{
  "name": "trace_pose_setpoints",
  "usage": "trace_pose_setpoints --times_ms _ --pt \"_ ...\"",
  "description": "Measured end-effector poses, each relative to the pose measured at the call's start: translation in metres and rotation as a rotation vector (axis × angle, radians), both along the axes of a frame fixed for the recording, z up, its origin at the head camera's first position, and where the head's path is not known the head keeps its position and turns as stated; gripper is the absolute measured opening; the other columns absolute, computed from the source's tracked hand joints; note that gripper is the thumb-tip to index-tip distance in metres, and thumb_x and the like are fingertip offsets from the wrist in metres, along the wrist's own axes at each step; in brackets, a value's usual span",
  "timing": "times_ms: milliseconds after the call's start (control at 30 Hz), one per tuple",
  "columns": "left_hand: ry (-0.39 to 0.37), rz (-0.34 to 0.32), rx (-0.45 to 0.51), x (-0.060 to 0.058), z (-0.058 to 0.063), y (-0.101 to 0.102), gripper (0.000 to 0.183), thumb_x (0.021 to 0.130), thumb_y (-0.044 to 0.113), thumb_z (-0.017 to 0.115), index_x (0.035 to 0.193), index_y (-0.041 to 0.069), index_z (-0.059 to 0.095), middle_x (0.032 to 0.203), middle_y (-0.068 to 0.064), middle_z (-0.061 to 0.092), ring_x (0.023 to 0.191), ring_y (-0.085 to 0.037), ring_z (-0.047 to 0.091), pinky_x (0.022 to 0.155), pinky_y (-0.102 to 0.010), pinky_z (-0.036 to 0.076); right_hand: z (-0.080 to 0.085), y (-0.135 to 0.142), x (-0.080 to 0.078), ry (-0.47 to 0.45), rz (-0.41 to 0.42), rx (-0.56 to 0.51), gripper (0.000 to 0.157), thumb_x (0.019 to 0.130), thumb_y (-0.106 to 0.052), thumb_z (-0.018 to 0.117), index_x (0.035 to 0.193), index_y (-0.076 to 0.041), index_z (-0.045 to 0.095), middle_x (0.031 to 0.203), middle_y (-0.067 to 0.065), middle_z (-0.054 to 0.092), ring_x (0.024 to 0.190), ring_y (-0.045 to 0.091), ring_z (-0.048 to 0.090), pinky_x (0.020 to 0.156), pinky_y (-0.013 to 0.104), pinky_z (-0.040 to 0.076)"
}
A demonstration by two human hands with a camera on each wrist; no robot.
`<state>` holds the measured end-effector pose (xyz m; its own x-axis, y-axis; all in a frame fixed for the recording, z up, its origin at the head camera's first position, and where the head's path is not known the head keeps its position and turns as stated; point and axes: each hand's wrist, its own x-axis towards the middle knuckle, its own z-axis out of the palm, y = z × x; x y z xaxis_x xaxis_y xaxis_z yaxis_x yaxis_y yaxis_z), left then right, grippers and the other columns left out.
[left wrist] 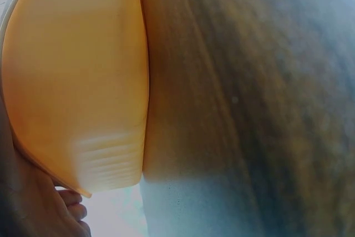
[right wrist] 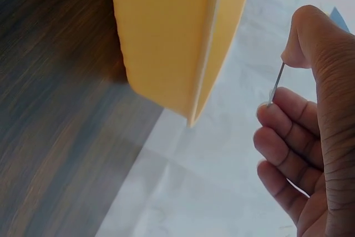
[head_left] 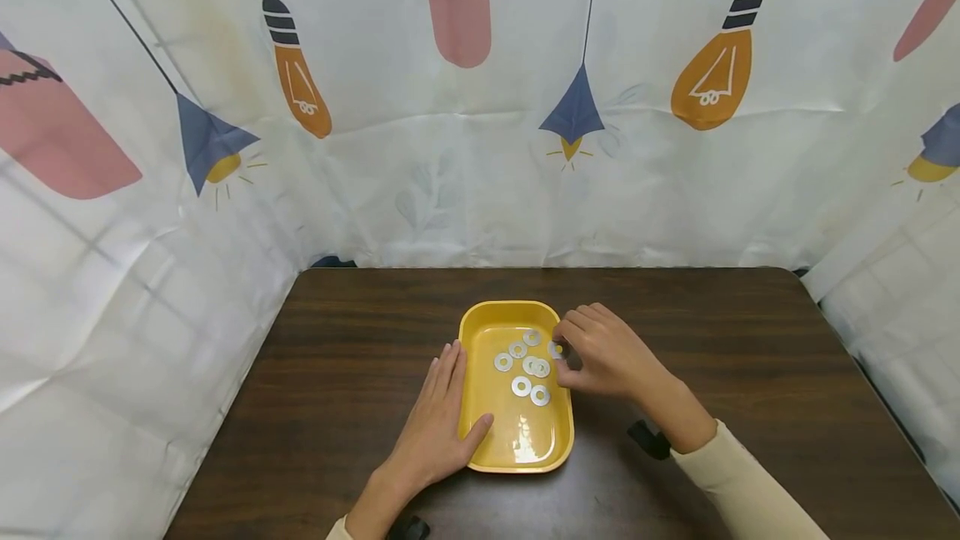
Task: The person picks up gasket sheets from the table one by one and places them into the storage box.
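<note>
In the head view, a yellow tray (head_left: 492,396) holds several flat, silvery washers (head_left: 521,387) in its upper half, two of them overlapping. My left hand (head_left: 435,432) rests along the tray's left side, fingers straight against the rim and thumb reaching over it to the inside. Above the tray's right edge, my right hand (head_left: 603,352) pinches a single washer (head_left: 555,350) between thumb and fingertips. Edge-on in the right wrist view, that washer (right wrist: 277,83) looks like a thin line held clear of the tray wall (right wrist: 161,37).
The tray stands on a dark brown wooden table (head_left: 360,340). A white curtain (head_left: 450,190) printed with lamps and bulbs hangs behind the table and along both sides. Each wrist wears a black strap piece, such as the right one (head_left: 649,439).
</note>
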<state>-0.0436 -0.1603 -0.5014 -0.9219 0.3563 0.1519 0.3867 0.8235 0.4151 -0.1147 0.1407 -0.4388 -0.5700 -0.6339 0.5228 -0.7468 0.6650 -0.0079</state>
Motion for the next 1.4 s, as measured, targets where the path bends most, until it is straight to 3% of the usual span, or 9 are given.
trace_pose_setpoints --times_ms 167,400,733,1400 --pt "-0.004 -0.002 0.005 0.000 0.000 0.000 0.098 0.098 0.050 0.064 0.169 0.002 0.016 0.181 -0.008 0.010 0.169 -0.025 0.010 0.133 -0.019 -0.010 0.000 -0.005 -0.002 -0.003 0.011 -0.001 0.020 0.076 -0.026 0.078 0.090 -0.015 0.069 0.078 -0.007 0.059 0.075 0.012 0.055 0.076 0.032 0.050" --pt "-0.020 -0.001 0.006 0.000 0.001 0.001 0.098 0.098 0.050 0.064 0.169 0.002 0.016 0.181 -0.008 0.009 0.169 -0.026 0.010 0.131 -0.016 -0.013 0.001 -0.013 -0.003 -0.058 0.003 0.007 0.021 0.079 -0.028 0.078 0.093 -0.015 0.071 0.086 -0.005 0.068 0.080 0.014 0.060 0.080 0.033 0.053" --pt "-0.009 -0.015 0.003 -0.001 0.000 0.000 0.097 0.099 0.050 0.063 0.169 0.002 0.016 0.181 -0.010 0.010 0.169 -0.026 0.010 0.132 -0.017 -0.012 0.001 -0.023 -0.006 -0.062 0.040 -0.025 0.019 0.078 -0.026 0.078 0.091 -0.015 0.071 0.082 -0.005 0.067 0.077 0.012 0.057 0.073 0.029 0.048" --pt "-0.011 -0.010 0.011 -0.002 0.000 0.001 0.098 0.098 0.049 0.064 0.169 0.002 0.016 0.180 -0.011 0.011 0.169 -0.028 0.011 0.131 -0.016 -0.013 0.001 -0.044 -0.007 -0.113 0.086 0.006 0.017 0.082 -0.027 0.079 0.092 -0.015 0.074 0.085 -0.005 0.070 0.077 0.010 0.060 0.076 0.029 0.051"
